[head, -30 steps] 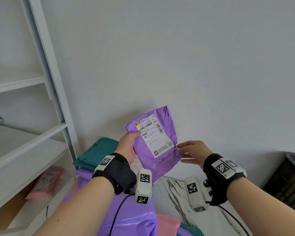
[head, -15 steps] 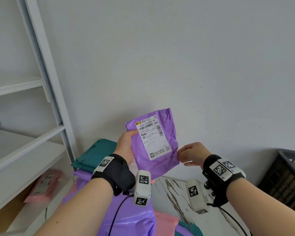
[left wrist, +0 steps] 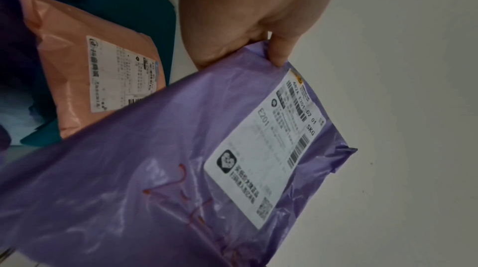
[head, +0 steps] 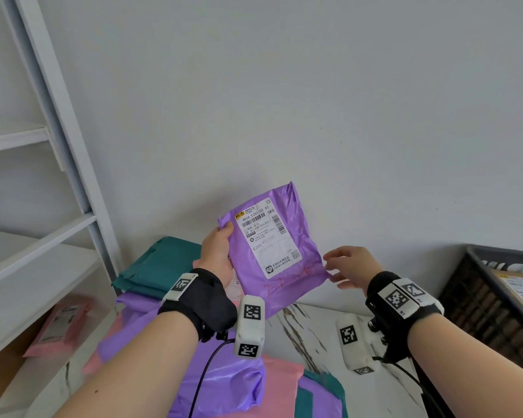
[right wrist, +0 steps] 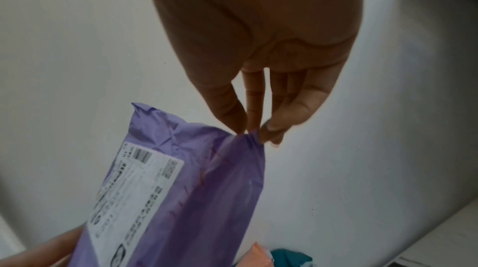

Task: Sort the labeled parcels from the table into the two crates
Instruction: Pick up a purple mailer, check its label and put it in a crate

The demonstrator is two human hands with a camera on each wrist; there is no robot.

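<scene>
Purple parcel (head: 274, 248) in left hand (head: 216, 256), wrist view shows pink parcel (left wrist: 103, 79)

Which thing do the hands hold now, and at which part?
The left hand grips the purple parcel at its upper left edge; the right hand fingertips touch its lower right corner.

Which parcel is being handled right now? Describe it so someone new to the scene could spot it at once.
Look in front of the grey wall, above the heap of mailers on the marble table. The left hand holds up a purple parcel, its white label facing the camera. Unlike the others, it is lifted clear of the heap, and its label reads E201.
</scene>
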